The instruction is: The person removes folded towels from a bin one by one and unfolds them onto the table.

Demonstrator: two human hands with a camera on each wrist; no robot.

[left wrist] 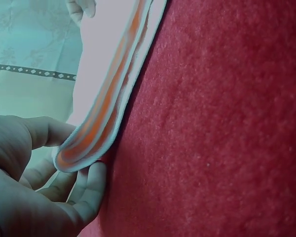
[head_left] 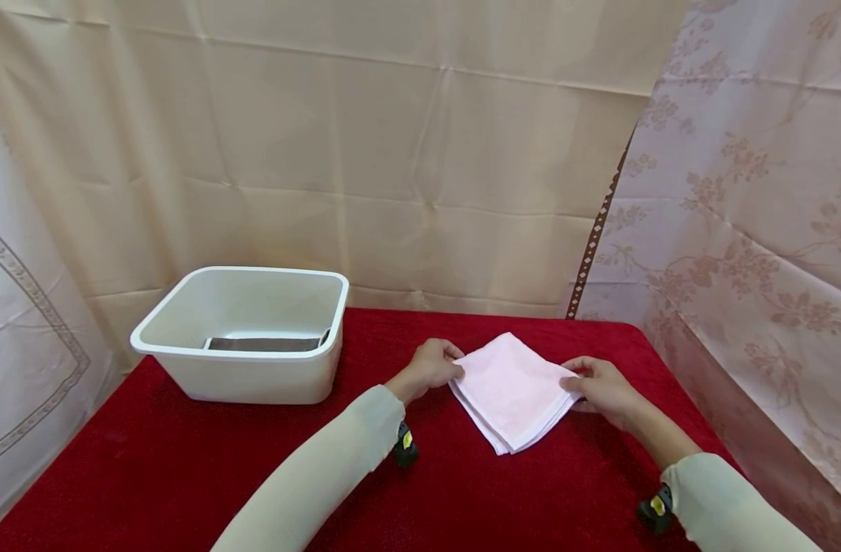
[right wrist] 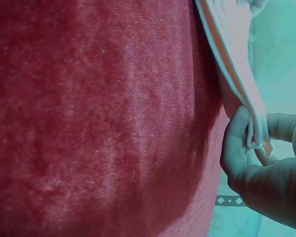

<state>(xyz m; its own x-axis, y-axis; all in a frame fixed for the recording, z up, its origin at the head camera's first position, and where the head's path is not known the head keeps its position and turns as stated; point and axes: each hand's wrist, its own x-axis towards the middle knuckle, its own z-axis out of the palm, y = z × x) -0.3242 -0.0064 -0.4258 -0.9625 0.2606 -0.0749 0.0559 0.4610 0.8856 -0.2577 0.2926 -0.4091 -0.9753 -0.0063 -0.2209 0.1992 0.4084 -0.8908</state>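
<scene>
Pale pink cloth (head_left: 515,395), folded in layers, lies to the right of the off-white basin (head_left: 254,381), well apart from it, over the red table cover (head_left: 503,506). With the basin as reference, the left hand (head_left: 432,364) is the nearer: it stands between basin and cloth, thumb and fingers pinching the cloth's basin-side corner. The right hand (head_left: 602,387) is on the side away from the basin, pinching the opposite corner. The cloth is set as a diamond with no clear long axis; the diagonal joining both hands runs roughly sideways from the basin. One free corner lies closer to the camera than the basin's base; the other points away. Whether the cloth's middle bears on the cover cannot be told.
</scene>
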